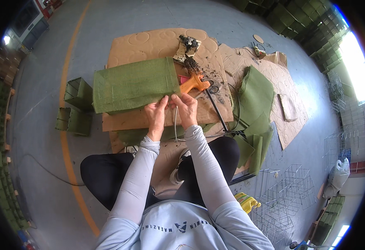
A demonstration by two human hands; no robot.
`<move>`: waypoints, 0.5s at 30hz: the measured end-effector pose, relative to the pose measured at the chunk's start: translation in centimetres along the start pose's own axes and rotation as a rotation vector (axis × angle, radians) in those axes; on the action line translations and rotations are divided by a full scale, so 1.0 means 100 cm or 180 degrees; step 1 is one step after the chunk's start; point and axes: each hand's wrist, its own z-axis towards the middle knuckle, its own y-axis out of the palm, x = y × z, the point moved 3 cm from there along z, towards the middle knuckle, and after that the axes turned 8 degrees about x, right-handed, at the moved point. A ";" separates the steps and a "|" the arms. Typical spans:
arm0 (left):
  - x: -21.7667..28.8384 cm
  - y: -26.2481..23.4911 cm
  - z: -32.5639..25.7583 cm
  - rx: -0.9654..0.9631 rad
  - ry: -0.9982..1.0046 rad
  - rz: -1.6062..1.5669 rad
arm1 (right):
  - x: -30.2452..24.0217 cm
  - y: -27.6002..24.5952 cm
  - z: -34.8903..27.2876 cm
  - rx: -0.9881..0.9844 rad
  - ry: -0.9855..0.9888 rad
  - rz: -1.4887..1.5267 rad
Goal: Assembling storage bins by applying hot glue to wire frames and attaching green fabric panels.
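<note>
A long box covered in green fabric [134,83] lies on a cardboard sheet. At its near right corner, my left hand [156,114] pinches the lower edge with thumb and forefinger. My right hand [186,110] is closed right beside it, thumb and fingertips pressed at the same corner. What exactly lies between the fingertips is too small to see. An orange glue gun [195,83] rests just beyond my right hand, against the box's end. From it a black rod [217,110] slants toward me. Black-handled scissors [211,86] lie by the gun.
The cardboard sheet [128,48] carries dark crumbs and a blackened block [186,46]. Green fabric pieces [255,96] spread on the right. Small green boxes [78,93] stand at left. Wire frames [282,196] and a yellow package [246,202] are at lower right. A grey cable [176,125] hangs near my right wrist.
</note>
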 end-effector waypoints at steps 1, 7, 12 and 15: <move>0.001 0.000 0.000 -0.0014 -0.0011 -0.0025 | -0.002 0.000 0.000 -0.0093 -0.0018 0.0000; 0.000 -0.006 0.003 -0.0084 0.0095 0.0313 | -0.027 -0.005 0.002 0.0458 -0.1228 -0.0823; 0.001 -0.006 0.004 -0.0075 0.0092 0.0130 | -0.020 -0.005 0.009 -0.0255 -0.0114 -0.0087; 0.001 -0.003 0.003 -0.0068 0.0074 0.0083 | -0.011 -0.011 0.012 -0.0183 -0.0105 -0.0082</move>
